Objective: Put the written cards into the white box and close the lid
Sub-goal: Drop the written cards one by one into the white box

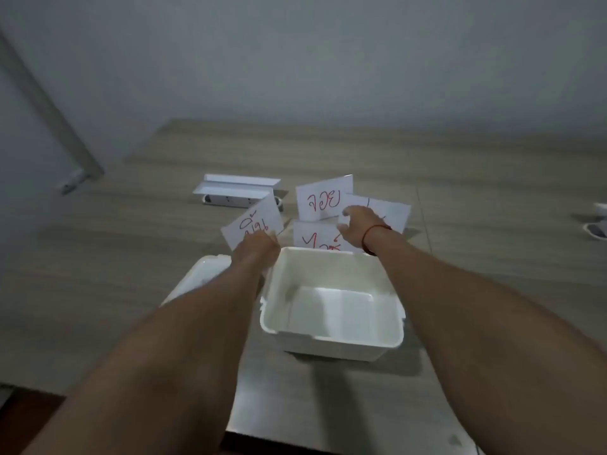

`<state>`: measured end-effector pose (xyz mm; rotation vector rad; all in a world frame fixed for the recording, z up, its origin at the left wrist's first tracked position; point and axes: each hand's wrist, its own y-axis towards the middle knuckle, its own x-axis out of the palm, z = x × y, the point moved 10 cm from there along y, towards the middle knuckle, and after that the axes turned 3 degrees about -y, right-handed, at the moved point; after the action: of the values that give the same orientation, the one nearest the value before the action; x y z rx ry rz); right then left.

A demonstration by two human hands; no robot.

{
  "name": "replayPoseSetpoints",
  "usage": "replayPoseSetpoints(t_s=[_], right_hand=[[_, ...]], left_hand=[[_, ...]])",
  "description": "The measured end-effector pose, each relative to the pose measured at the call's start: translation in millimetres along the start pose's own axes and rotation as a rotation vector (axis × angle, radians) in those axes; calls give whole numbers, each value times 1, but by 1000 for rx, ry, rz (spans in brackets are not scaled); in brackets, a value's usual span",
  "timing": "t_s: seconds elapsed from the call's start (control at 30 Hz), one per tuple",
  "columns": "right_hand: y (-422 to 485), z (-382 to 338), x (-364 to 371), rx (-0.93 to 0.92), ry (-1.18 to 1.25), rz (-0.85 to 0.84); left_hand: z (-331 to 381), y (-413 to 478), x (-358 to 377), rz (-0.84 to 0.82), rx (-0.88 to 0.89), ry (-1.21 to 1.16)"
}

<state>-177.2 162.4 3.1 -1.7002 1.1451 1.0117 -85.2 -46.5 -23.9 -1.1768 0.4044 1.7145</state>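
Wood-grain surface (476, 165) against a pale grey wall (295, 54). Toward the far left of it, a white pop-up socket unit (235, 191), flap raised. At the right edge, small white objects (596, 229), blurred.

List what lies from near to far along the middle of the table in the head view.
white box → card just behind the box, red writing → upright card with red writing → bare table → wall.
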Motion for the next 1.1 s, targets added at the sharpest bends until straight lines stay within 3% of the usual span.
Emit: replayPoseSetpoints(t_s=[0.2, 0.3, 0.53, 0.9, 1.1], right_hand=[[43, 17, 48, -6, -51, 10], [52, 28, 52, 19, -117, 44], [54, 24, 55, -25, -118, 64], [-14, 12, -45, -117, 197, 366], [-57, 29, -69, -62, 284, 429]], left_hand=[[-33, -5, 52, -51, -239, -182], [-27, -6, 56, -19, -228, -325], [-17, -11, 50, 23, -209, -295], [-31, -33, 58, -127, -224, -203], [-27, -44, 60, -168, -156, -179]])
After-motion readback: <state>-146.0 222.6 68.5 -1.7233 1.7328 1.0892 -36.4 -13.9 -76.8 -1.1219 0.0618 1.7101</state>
